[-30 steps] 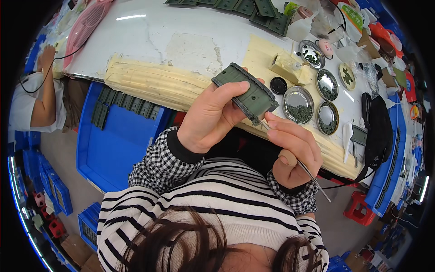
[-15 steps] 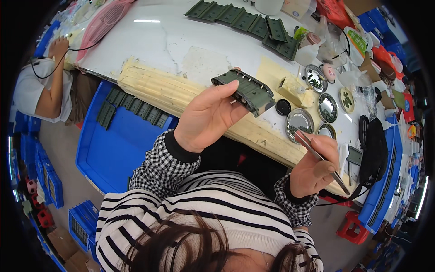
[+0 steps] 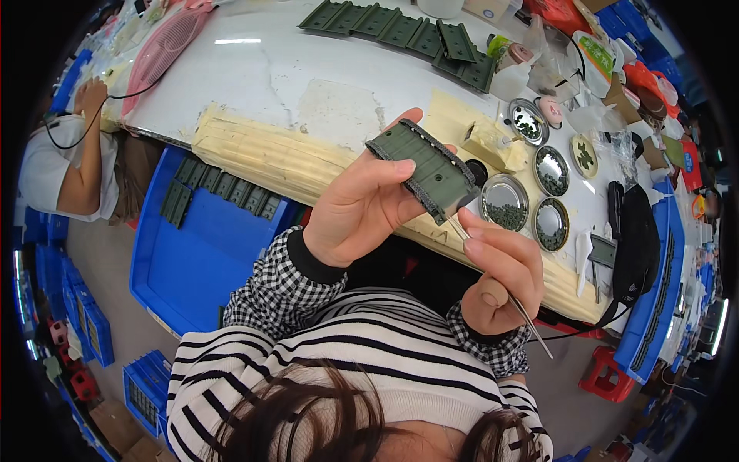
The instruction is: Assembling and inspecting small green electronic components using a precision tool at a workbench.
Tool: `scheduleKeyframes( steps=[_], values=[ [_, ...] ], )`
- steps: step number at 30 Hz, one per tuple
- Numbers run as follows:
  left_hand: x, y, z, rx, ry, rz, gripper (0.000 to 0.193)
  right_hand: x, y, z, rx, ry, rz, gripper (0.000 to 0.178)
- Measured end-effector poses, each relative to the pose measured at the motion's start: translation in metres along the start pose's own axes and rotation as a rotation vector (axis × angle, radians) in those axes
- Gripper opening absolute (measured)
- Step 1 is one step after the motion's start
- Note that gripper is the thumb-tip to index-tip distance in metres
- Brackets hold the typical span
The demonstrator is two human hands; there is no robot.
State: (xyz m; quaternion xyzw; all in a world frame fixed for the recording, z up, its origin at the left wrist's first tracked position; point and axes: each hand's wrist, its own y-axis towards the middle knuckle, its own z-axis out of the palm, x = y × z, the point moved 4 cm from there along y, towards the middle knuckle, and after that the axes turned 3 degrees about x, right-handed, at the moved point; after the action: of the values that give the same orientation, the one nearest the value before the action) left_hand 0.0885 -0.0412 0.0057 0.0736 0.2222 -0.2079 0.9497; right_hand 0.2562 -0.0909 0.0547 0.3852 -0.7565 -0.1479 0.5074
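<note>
Head view: the green panel (image 3: 431, 168) is in your left hand (image 3: 358, 204), tilted and held above the padded table edge (image 3: 262, 150). Your left hand is partly curled round it, thumb on the upper face, fingers behind. Small light spots show along the panel's far ribbed edge, too small to identify. Your right hand (image 3: 504, 273), just right of the left, is closed in a pinch on metal tweezers (image 3: 528, 318); their tips reach the panel's near corner, contact cannot be told. Beyond your right hand: a round metal dish (image 3: 502, 185) of small green pieces, two more dishes (image 3: 552, 151) (image 3: 551, 201) of similar pieces to its right, and a yellow-wrapped block (image 3: 493, 148) farther off. Right of your right hand: a black bag (image 3: 637, 239). Far ahead of your left hand: a row of green panels (image 3: 400, 29). Left of your left hand: a blue bin (image 3: 181, 258) with similar panels along its far side, and beyond it another person (image 3: 65, 173).
</note>
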Motion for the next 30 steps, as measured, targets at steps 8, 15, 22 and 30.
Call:
scheduleKeyframes(
  steps=[8, 15, 22, 30],
  values=[
    [0.0009, 0.0003, -0.0016, -0.008, 0.021, 0.011, 0.068, 0.0033, 0.0018, 0.0002, 0.018, -0.049, 0.022, 0.034],
    [0.0003, 0.0001, -0.0002, -0.004, 0.040, 0.005, 0.070, 0.0018, 0.0020, 0.0016, 0.009, -0.045, 0.010, 0.033],
    [0.0018, 0.0008, -0.0017, -0.021, 0.050, 0.001, 0.070, 0.0007, 0.0020, 0.0005, 0.001, -0.052, 0.036, 0.033],
    [0.0049, 0.0015, -0.0058, -0.031, 0.027, -0.023, 0.069, -0.0004, 0.0036, -0.0014, 0.018, -0.037, 0.040, 0.033]
  ],
)
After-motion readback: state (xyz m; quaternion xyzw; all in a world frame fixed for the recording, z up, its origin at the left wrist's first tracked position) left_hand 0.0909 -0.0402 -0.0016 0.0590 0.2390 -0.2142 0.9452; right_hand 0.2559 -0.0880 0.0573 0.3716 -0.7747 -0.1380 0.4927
